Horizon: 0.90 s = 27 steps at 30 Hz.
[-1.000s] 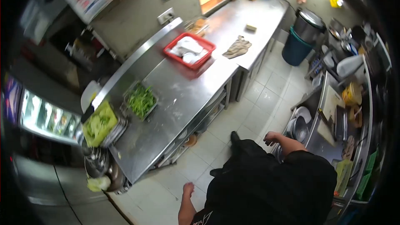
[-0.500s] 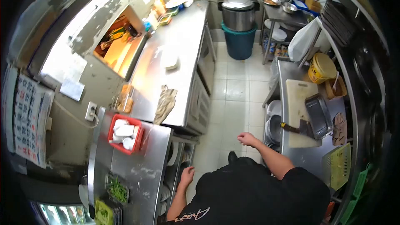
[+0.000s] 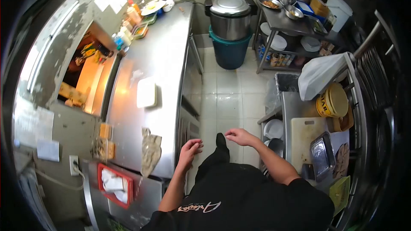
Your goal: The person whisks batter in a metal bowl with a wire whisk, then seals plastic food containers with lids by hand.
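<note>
Over the aisle floor, my left hand [image 3: 189, 150] hangs beside the edge of the steel counter [image 3: 165, 77], its fingers loosely curled and apart, holding nothing. My right hand [image 3: 240, 137] is in mid-air over the tiles, fingers a little bent with nothing in them. A crumpled cloth [image 3: 150, 152] lies on the counter to the left of my left hand. Farther up the same counter is a whitish rectangular block or container [image 3: 147, 92]. To the right of my right hand stands a side table with a white cutting board [image 3: 305, 139] and a metal tray [image 3: 322, 155].
At the aisle's far end a large steel pot [image 3: 231, 17] sits on a teal bin [image 3: 231, 52]. A yellow bucket [image 3: 332, 102] and a white bag [image 3: 319, 76] are on the right. The red basket [image 3: 115, 185] holds white items at lower left.
The view has turned from the left counter toward the aisle and moved forward along it. The cloth and red basket now appear lower. Both hands remain empty, with my left hand higher in view.
</note>
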Each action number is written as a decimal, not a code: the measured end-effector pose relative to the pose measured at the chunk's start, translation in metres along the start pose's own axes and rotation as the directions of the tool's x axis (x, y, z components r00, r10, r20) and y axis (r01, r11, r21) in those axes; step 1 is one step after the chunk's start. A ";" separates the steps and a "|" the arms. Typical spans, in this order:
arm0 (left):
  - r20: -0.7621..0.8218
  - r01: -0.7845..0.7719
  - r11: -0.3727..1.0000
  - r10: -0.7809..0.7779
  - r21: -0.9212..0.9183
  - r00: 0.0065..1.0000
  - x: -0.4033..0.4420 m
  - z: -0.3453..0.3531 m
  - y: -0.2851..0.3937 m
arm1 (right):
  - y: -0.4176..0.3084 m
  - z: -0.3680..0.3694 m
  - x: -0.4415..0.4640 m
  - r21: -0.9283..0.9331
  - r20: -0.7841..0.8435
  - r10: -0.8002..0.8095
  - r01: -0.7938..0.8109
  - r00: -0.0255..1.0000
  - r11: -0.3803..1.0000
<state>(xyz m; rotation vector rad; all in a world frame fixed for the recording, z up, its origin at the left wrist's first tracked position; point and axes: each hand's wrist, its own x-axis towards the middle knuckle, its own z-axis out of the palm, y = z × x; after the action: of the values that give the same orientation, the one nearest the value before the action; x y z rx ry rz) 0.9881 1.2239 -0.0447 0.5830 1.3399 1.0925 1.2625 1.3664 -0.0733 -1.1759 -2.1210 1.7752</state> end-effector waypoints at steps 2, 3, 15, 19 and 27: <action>0.108 -0.080 0.995 0.073 0.063 0.991 0.062 0.015 0.044 | 0.006 -0.040 -0.003 0.057 -0.076 0.105 -0.100 0.992 0.993; 0.174 -0.135 0.986 0.117 0.095 0.978 0.099 0.027 0.068 | 0.004 -0.060 -0.002 0.084 -0.141 0.141 -0.130 0.980 0.988; 0.791 -0.311 0.946 0.117 0.096 0.601 0.364 0.223 0.279 | 0.014 -0.241 0.084 0.123 -0.715 0.157 -0.099 0.681 0.987; 0.798 -0.172 0.943 -0.134 0.286 0.588 0.417 0.231 0.282 | 0.019 -0.300 0.155 0.204 -0.604 0.172 -0.058 0.778 0.977; 0.467 -0.124 0.950 -0.025 0.286 0.884 0.537 0.190 0.417 | -0.057 -0.493 0.299 -0.032 -0.544 -0.117 0.119 0.831 0.992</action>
<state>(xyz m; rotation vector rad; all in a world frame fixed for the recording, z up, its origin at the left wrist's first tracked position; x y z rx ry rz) 0.9829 1.9147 0.0980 1.0485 1.0739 0.7169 1.3043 1.9378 0.0145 -1.3190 -1.7962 1.1929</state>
